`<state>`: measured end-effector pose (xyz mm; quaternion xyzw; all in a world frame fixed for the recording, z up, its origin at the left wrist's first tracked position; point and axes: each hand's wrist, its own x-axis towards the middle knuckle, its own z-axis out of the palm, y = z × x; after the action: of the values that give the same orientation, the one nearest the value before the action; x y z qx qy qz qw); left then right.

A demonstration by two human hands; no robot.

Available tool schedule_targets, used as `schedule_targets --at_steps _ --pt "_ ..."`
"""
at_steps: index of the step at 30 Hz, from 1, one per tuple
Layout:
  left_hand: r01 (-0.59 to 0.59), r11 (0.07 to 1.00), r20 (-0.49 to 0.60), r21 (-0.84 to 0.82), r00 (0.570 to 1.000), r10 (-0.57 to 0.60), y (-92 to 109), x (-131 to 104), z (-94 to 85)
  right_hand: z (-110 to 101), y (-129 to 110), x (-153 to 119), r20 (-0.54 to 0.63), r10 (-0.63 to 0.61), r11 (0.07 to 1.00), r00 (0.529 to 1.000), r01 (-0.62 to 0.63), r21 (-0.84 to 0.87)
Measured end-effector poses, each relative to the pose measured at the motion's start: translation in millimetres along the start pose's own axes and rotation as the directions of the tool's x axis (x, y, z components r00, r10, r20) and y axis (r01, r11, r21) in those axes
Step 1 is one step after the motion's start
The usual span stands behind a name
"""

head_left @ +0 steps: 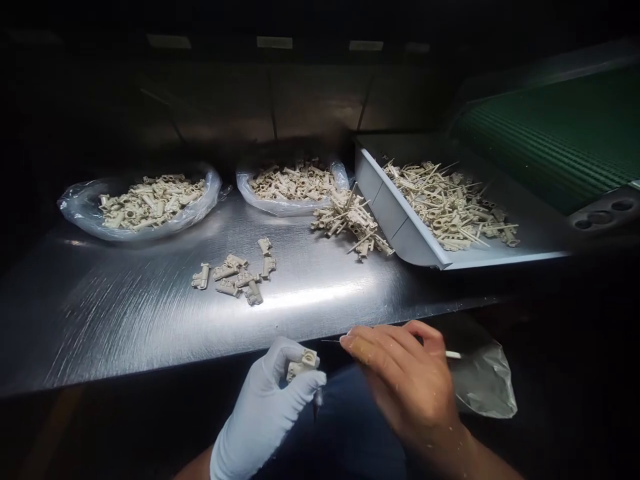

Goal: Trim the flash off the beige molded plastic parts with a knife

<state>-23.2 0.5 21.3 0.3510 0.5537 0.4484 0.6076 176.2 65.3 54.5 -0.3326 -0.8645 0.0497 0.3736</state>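
My left hand [273,407], in a white glove, pinches a cream plastic part [306,362] with a round opening, just off the table's front edge. To its right is my bare right hand [405,373], its fingers closed around a slim tool. Only a thin tip of it shows past the fingertips, pointing toward the part, and a short white end [453,355] sticks out behind the hand; I cannot make out its exact kind. Tip and part are apart. Several similar loose cream parts [245,277] lie on the metal table [150,320] beyond my left hand.
Two plastic-lined containers, left [80,207] and middle [290,210], hold heaped cream parts. A heap of parts with thin sticks [353,220] lies beside a grey tray [400,213] filled with more. A green conveyor belt [565,133] runs at right; a clear plastic bag [490,387] hangs below.
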Motion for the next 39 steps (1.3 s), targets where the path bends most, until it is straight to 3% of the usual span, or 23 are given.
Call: schedule_targets --at_steps 5,17,21,27,31,34,36,39 --pt "0.015 1.000 -0.001 0.014 1.000 -0.015 0.0 1.3 1.0 -15.8 -11.2 12.1 0.066 -0.113 0.987 0.991 0.120 -0.106" --pt "-0.124 0.961 -0.070 0.246 0.987 0.145 -2.0 -0.9 1.8 -17.1 -24.0 23.1 0.005 -0.255 0.935 0.967 0.248 -0.256" --pt "-0.153 0.962 -0.035 0.225 0.986 0.165 -0.8 -0.4 -0.5 -22.5 -19.6 32.3 0.095 -0.298 0.917 0.950 0.312 -0.247" --pt "-0.065 0.993 0.051 0.095 0.997 0.060 2.5 0.5 -3.6 -38.3 -4.5 42.6 0.238 -0.244 0.968 0.940 0.253 -0.005" --pt "-0.045 0.998 0.023 0.037 0.999 0.044 5.2 1.4 -4.4 -40.1 -4.5 40.2 0.194 -0.235 0.964 0.952 0.254 -0.077" --pt "0.020 0.998 0.070 -0.062 0.997 -0.015 10.8 3.0 -3.8 -32.5 -7.3 36.1 0.153 -0.234 0.965 0.960 0.248 -0.080" --pt "0.061 0.991 0.117 -0.119 0.992 -0.047 14.6 4.8 -2.0 -24.6 -6.9 34.1 0.147 -0.180 0.981 0.973 0.188 -0.043" --pt "0.111 0.977 0.183 -0.183 0.980 -0.077 16.5 7.6 1.8 -11.4 -0.6 32.7 0.226 -0.038 0.990 0.973 0.005 0.143"
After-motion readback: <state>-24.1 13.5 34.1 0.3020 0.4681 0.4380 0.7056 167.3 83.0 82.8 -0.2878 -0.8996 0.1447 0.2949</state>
